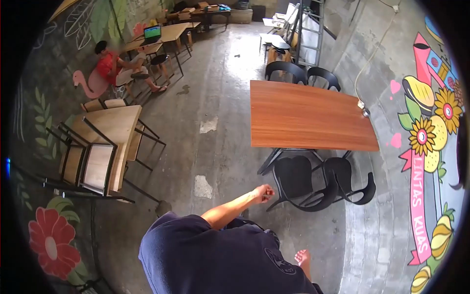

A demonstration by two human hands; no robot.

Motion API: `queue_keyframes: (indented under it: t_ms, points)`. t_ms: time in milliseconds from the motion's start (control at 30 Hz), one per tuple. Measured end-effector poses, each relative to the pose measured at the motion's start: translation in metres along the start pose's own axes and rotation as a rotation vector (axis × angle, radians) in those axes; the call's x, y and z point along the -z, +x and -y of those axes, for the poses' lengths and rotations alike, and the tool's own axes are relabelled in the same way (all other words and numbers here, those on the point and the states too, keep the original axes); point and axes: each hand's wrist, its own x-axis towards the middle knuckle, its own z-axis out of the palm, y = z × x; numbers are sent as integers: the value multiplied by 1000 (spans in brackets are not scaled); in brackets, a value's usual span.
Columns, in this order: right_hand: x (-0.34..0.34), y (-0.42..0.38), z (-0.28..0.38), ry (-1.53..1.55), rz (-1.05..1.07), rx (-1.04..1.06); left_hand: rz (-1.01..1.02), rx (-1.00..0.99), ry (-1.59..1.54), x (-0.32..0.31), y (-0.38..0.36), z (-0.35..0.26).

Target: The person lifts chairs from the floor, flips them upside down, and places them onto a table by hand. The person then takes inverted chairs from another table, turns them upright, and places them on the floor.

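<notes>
My left hand [264, 193] reaches out ahead of my dark shirt, its fingers loosely curled with nothing visible in them. It is nearest to a black chair [293, 175] at the near side of a brown wood-top table [313, 116], and a small gap seems to separate hand and chair. Lower down, my right hand [303, 257] hangs by my side; its fingers are slightly bent and apart, and it holds nothing that I can see. A second black chair [339, 171] stands to the right of the first.
On the left, chairs [98, 166] rest upside down against a light wooden table [110, 117]. Farther back a person in red [106, 67] sits near a laptop [152, 32]. A ladder [310, 34] leans by the right wall. A cable hangs down to the brown table.
</notes>
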Motion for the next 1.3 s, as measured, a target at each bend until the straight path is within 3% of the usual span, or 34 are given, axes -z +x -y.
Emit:
queue_keyframes:
  t_ms: [67, 133, 233, 367, 433, 600, 667, 900, 1033, 1300]
  points:
    - [-19, 16, 52, -1, -8, 59, -50, 33, -1, -8, 5, 13]
    - [-39, 25, 106, 287, 63, 140, -103, 61, -16, -16, 10, 30]
    - [-68, 30, 193, 307, 25, 219, -218, 63, -69, -31, 15, 41]
    - [-78, 89, 277, 65, 73, 325, -281, -75, -210, -44, 38, 50]
    - [-80, 125, 309, -145, 137, 360, -317, -245, -307, -49, 57, 55]
    - [-77, 150, 351, -486, 168, 399, -525, -263, -327, -93, 90, 87]
    - [-77, 172, 356, -448, 223, 364, -575, -217, -269, -109, 105, 112]
    - [-85, 168, 355, -575, 277, 203, -800, 69, 358, -158, 123, 139]
    - [-79, 171, 361, -573, 429, 50, -851, 51, 337, -163, 127, 143]
    - [-77, 150, 370, -704, 433, 70, -832, 10, 400, -156, 163, 153]
